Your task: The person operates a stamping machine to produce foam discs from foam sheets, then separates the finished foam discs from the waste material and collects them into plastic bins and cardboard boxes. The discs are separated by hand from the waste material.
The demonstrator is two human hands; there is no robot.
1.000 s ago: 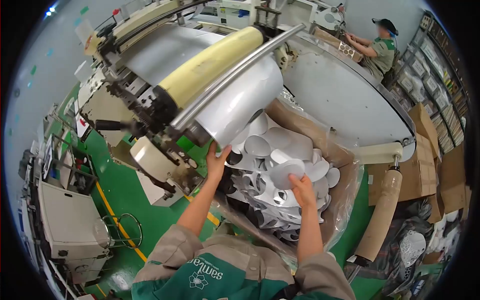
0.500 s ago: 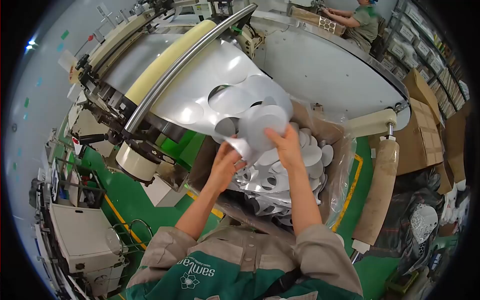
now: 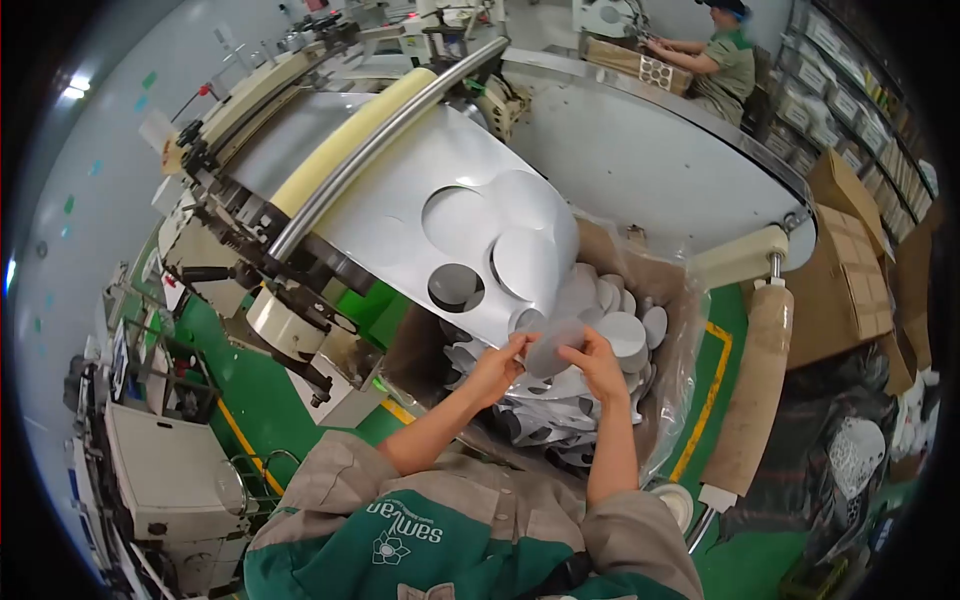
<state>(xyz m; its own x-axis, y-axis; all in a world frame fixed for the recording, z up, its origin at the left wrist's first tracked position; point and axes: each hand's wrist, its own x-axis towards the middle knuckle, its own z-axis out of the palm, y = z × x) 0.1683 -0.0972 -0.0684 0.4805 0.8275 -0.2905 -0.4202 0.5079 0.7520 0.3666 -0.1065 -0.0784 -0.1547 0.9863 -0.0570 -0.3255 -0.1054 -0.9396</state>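
A silvery sheet (image 3: pixel 400 190) with round cut-outs drapes from the machine's roller down toward my hands. My left hand (image 3: pixel 492 372) is closed in a pinch at the sheet's lower edge, right beside a thin grey disc (image 3: pixel 552 352). That disc is in my right hand (image 3: pixel 598 370), thumb on its face and fingers behind it. Another round piece (image 3: pixel 524 264) sits partly lifted in its cut-out. Below my hands, a plastic-lined cardboard box (image 3: pixel 668 350) holds a heap of loose discs (image 3: pixel 622 335) and crumpled cut sheet.
A steel bar (image 3: pixel 390 150) and a pale yellow roller (image 3: pixel 350 145) cross the machine at upper left. A brown cylinder (image 3: pixel 750 390) stands slanted at right, near cardboard boxes (image 3: pixel 845 270). Another person (image 3: pixel 728 65) works at the far back.
Both hands have moved down and toward me; my right hand has moved slightly right. The blurred discs in my right hand have given way to one clear disc. The sheet hangs flatter.
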